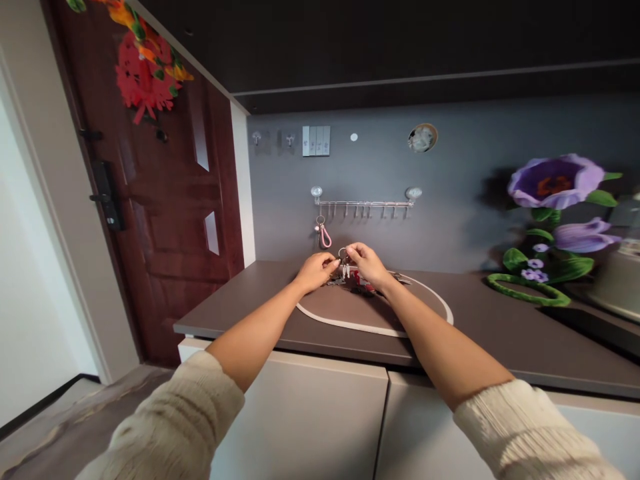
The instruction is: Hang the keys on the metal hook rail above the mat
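A metal key ring (343, 253) is raised above the counter, pinched between the thumb and fingers of my right hand (368, 263). Several small silver keys or clips (345, 269) dangle beneath it. My left hand (318, 269) is closed at the ring's left side, its fingertips on a small dark piece whose kind I cannot make out. Below both hands, a light-rimmed oval mat (320, 313) lies on the brown counter. On it are a red item (361, 281), partly hidden by my right hand, and some metal keys (336, 281). More metal pieces (401, 278) lie behind my right wrist.
A hook rail (367, 203) is fixed to the grey wall, with a pink strap keychain (325, 235) on its left end. Purple fabric flowers (555, 183) stand at the right. A dark cabinet (425, 40) overhangs the counter (225, 303). A red-brown door (170, 200) is at left.
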`<action>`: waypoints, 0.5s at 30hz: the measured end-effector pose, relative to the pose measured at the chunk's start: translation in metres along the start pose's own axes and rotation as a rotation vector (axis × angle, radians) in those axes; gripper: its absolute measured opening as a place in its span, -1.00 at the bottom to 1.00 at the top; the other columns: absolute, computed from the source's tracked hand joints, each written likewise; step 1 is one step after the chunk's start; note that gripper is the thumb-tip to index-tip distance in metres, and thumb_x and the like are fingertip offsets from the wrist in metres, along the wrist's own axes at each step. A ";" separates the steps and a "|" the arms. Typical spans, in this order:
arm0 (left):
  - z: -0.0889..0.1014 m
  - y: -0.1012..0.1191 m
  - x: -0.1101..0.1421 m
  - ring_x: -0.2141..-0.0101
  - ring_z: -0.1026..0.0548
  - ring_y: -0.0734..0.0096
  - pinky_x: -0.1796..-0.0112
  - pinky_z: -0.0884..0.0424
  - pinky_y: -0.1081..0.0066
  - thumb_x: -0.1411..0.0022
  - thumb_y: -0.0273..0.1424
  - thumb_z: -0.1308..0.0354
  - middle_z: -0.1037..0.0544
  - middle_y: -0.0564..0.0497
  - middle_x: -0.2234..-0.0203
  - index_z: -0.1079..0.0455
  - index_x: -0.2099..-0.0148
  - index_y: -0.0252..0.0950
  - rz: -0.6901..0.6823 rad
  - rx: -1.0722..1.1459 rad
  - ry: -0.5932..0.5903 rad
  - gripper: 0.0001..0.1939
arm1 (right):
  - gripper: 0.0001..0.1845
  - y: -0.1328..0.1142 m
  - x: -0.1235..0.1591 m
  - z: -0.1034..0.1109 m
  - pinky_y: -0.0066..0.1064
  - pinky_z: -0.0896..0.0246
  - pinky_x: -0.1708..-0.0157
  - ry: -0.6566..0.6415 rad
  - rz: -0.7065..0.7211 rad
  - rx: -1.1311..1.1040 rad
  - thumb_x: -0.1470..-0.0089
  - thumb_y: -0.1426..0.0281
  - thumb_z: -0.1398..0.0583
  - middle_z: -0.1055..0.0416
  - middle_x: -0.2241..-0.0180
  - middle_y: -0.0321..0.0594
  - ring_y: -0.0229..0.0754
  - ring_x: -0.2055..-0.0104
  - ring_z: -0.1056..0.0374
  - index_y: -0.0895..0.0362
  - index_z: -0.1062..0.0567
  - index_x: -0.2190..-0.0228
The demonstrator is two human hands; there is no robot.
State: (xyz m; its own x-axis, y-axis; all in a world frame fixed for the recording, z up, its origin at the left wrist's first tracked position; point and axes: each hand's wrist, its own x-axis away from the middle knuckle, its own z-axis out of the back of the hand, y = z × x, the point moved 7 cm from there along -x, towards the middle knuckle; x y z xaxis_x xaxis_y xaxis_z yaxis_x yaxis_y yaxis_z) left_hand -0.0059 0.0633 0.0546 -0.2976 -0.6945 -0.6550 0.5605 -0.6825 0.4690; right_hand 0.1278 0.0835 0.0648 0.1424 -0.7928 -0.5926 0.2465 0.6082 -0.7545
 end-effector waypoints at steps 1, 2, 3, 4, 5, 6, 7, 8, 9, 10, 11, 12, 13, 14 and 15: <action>0.001 0.000 0.000 0.40 -0.38 0.47 0.33 -0.26 0.48 -0.15 -0.27 0.04 -0.48 0.04 0.42 -0.37 0.32 -0.31 0.009 0.047 0.018 -0.75 | -0.74 0.000 0.000 -0.002 -0.46 -0.14 0.37 -0.013 -0.005 -0.003 0.03 0.20 -0.08 -0.29 0.50 -0.31 -0.32 0.45 -0.21 0.17 -0.32 0.44; 0.002 0.000 -0.001 0.40 -0.38 0.48 0.33 -0.27 0.49 -0.15 -0.27 0.05 -0.47 0.04 0.42 -0.37 0.31 -0.31 0.019 0.099 0.032 -0.74 | -0.73 0.000 0.001 -0.004 -0.46 -0.14 0.39 -0.026 -0.007 -0.003 0.04 0.19 -0.09 -0.29 0.51 -0.31 -0.32 0.46 -0.20 0.17 -0.32 0.45; 0.003 0.000 -0.001 0.40 -0.38 0.48 0.33 -0.27 0.49 -0.15 -0.26 0.06 -0.47 0.04 0.43 -0.36 0.30 -0.32 0.030 0.151 0.042 -0.74 | -0.72 0.000 0.001 -0.006 -0.46 -0.13 0.41 -0.040 -0.006 0.001 0.05 0.19 -0.10 -0.29 0.52 -0.31 -0.32 0.47 -0.20 0.17 -0.33 0.45; 0.003 0.000 -0.002 0.41 -0.38 0.49 0.33 -0.27 0.50 -0.15 -0.26 0.06 -0.47 0.05 0.44 -0.36 0.29 -0.32 0.039 0.199 0.045 -0.73 | -0.71 0.000 0.001 -0.008 -0.47 -0.12 0.42 -0.055 -0.003 0.007 0.06 0.17 -0.10 -0.29 0.52 -0.31 -0.32 0.48 -0.19 0.17 -0.34 0.45; 0.002 -0.001 -0.002 0.42 -0.38 0.49 0.34 -0.27 0.50 -0.15 -0.26 0.05 -0.46 0.05 0.46 -0.36 0.29 -0.33 0.045 0.237 0.045 -0.73 | -0.70 0.001 0.002 -0.010 -0.47 -0.11 0.44 -0.069 0.000 0.014 0.07 0.16 -0.11 -0.28 0.53 -0.31 -0.32 0.49 -0.18 0.17 -0.34 0.46; 0.002 -0.001 -0.003 0.43 -0.37 0.50 0.35 -0.27 0.50 -0.13 -0.26 0.04 -0.45 0.06 0.48 -0.36 0.31 -0.34 0.051 0.263 0.045 -0.74 | -0.69 0.002 0.002 -0.012 -0.47 -0.11 0.45 -0.082 0.001 0.020 0.08 0.15 -0.12 -0.28 0.53 -0.32 -0.33 0.50 -0.17 0.18 -0.35 0.47; 0.001 -0.002 -0.003 0.45 -0.36 0.51 0.36 -0.26 0.51 -0.12 -0.27 0.02 -0.45 0.06 0.49 -0.36 0.33 -0.35 0.058 0.282 0.043 -0.75 | -0.68 0.003 0.002 -0.013 -0.47 -0.10 0.46 -0.093 -0.001 0.023 0.09 0.14 -0.12 -0.28 0.54 -0.32 -0.33 0.51 -0.17 0.18 -0.35 0.47; 0.000 -0.004 -0.004 0.47 -0.35 0.52 0.37 -0.26 0.51 -0.10 -0.28 0.00 -0.44 0.06 0.51 -0.36 0.35 -0.36 0.066 0.296 0.039 -0.76 | -0.67 0.004 0.003 -0.015 -0.47 -0.09 0.48 -0.102 -0.007 0.022 0.09 0.13 -0.13 -0.28 0.55 -0.32 -0.33 0.51 -0.17 0.18 -0.35 0.48; -0.001 -0.005 -0.004 0.48 -0.34 0.52 0.38 -0.25 0.51 -0.09 -0.28 -0.01 -0.43 0.07 0.53 -0.35 0.37 -0.36 0.077 0.307 0.040 -0.77 | -0.65 0.005 0.003 -0.016 -0.47 -0.09 0.49 -0.107 -0.016 0.018 0.10 0.12 -0.13 -0.28 0.55 -0.32 -0.34 0.52 -0.17 0.18 -0.35 0.48; -0.002 -0.007 -0.005 0.49 -0.33 0.53 0.39 -0.25 0.51 -0.08 -0.29 -0.02 -0.42 0.08 0.54 -0.35 0.39 -0.36 0.088 0.319 0.044 -0.78 | -0.65 0.006 0.004 -0.017 -0.48 -0.08 0.50 -0.108 -0.025 0.010 0.11 0.11 -0.13 -0.28 0.56 -0.33 -0.34 0.53 -0.16 0.18 -0.35 0.48; -0.002 -0.009 -0.005 0.50 -0.32 0.54 0.40 -0.25 0.51 -0.07 -0.30 -0.03 -0.41 0.08 0.56 -0.35 0.41 -0.37 0.098 0.332 0.051 -0.79 | -0.64 0.006 0.004 -0.017 -0.48 -0.07 0.51 -0.106 -0.035 -0.003 0.11 0.10 -0.14 -0.27 0.56 -0.34 -0.35 0.54 -0.16 0.18 -0.35 0.47; -0.003 -0.011 -0.006 0.51 -0.32 0.54 0.40 -0.24 0.51 -0.06 -0.30 -0.03 -0.40 0.09 0.57 -0.34 0.42 -0.36 0.106 0.347 0.060 -0.79 | -0.64 0.006 0.005 -0.017 -0.48 -0.07 0.52 -0.101 -0.047 -0.020 0.13 0.10 -0.15 -0.27 0.57 -0.34 -0.36 0.55 -0.15 0.18 -0.34 0.47; -0.003 -0.012 -0.006 0.52 -0.31 0.55 0.41 -0.24 0.51 -0.06 -0.31 -0.04 -0.39 0.09 0.58 -0.34 0.43 -0.36 0.113 0.362 0.070 -0.80 | -0.63 0.006 0.006 -0.017 -0.49 -0.06 0.53 -0.098 -0.061 -0.041 0.15 0.10 -0.16 -0.26 0.57 -0.36 -0.37 0.57 -0.14 0.17 -0.34 0.47; -0.002 -0.013 -0.006 0.52 -0.31 0.55 0.42 -0.24 0.51 -0.06 -0.31 -0.03 -0.38 0.09 0.59 -0.33 0.43 -0.36 0.119 0.376 0.082 -0.80 | -0.63 0.006 0.007 -0.017 -0.49 -0.05 0.54 -0.097 -0.078 -0.067 0.17 0.10 -0.18 -0.26 0.58 -0.37 -0.38 0.58 -0.13 0.17 -0.33 0.47; -0.002 -0.014 -0.007 0.53 -0.31 0.55 0.42 -0.23 0.51 -0.06 -0.32 -0.03 -0.38 0.10 0.59 -0.33 0.44 -0.36 0.125 0.388 0.093 -0.81 | -0.62 0.006 0.008 -0.018 -0.50 -0.05 0.55 -0.098 -0.096 -0.096 0.19 0.10 -0.20 -0.25 0.59 -0.38 -0.39 0.59 -0.12 0.17 -0.32 0.47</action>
State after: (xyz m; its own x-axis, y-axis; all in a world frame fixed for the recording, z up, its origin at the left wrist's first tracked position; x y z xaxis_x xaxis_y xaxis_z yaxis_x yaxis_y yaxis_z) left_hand -0.0103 0.0783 0.0509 -0.1647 -0.7658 -0.6217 0.2493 -0.6421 0.7249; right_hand 0.1133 0.0820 0.0503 0.2169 -0.8445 -0.4897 0.1714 0.5268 -0.8326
